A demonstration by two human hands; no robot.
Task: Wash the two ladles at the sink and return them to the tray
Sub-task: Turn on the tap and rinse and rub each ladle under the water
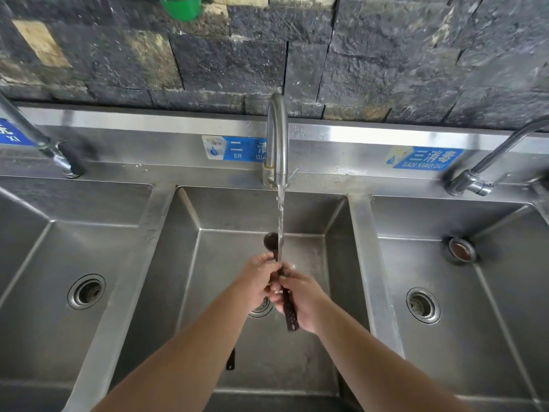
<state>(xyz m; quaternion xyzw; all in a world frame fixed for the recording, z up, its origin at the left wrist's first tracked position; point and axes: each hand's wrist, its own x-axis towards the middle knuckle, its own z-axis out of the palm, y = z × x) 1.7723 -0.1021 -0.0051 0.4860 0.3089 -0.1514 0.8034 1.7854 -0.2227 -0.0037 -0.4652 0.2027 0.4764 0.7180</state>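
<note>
Over the middle sink basin (309, 367) I hold a dark ladle (271, 241) under running water from the curved tap (277, 138). Its bowl points away from me and its dark perforated handle sticks out toward me below my right hand (300, 295), which grips the handle. My left hand (258, 276) is closed around the shaft just below the bowl. A second dark handle end (230, 359), likely the other ladle, shows in the basin under my left forearm; the rest of it is hidden. No tray is in view.
Three steel basins sit side by side, each with a drain: left drain (86, 291), right drain (423, 305). Taps stand at the left (44, 144) and right (487, 165). A small steel cup (462, 248) rests in the right basin. A green bucket (181, 5) hangs on the stone wall.
</note>
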